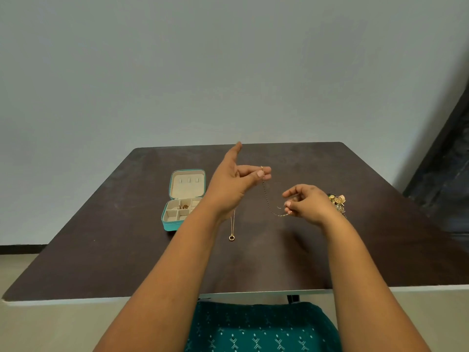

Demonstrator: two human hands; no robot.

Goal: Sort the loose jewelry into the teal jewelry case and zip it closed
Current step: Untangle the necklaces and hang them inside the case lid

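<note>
The person is sitting at a dark table (253, 262) with both arms stretched out over it, and a thin beaded chain (269, 199) is hanging in a slack curve between the two hands. The left hand (236, 184) is pinching one end of it between thumb and curled fingers, with the forefinger sticking straight out toward the far edge. The right hand (308, 203) is pinching the other end, lower down, its fingers bunched close around the links.

The teal case (182, 199) is lying open well to the left of the hands, its lid propped back to show a cream lining. A few small gold pieces (184, 207) are sitting in one of the middle compartments; the other compartments that can be seen look bare, though the left forearm is covering the near right corner of the tray.

A fine necklace (231, 228) with a ring pendant is lying on the table just below the left wrist, its upper part hidden behind the arm. Just beyond the right hand a heap of gold jewelry (337, 203) is waiting, partly hidden by that hand.

By my reckoning the sorting is only getting started: a little is in the case, the chain is in the air and not yet stowed, and the necklace and the heap are left to go. The zip is nowhere near being closed, since the case is wide open.
</note>
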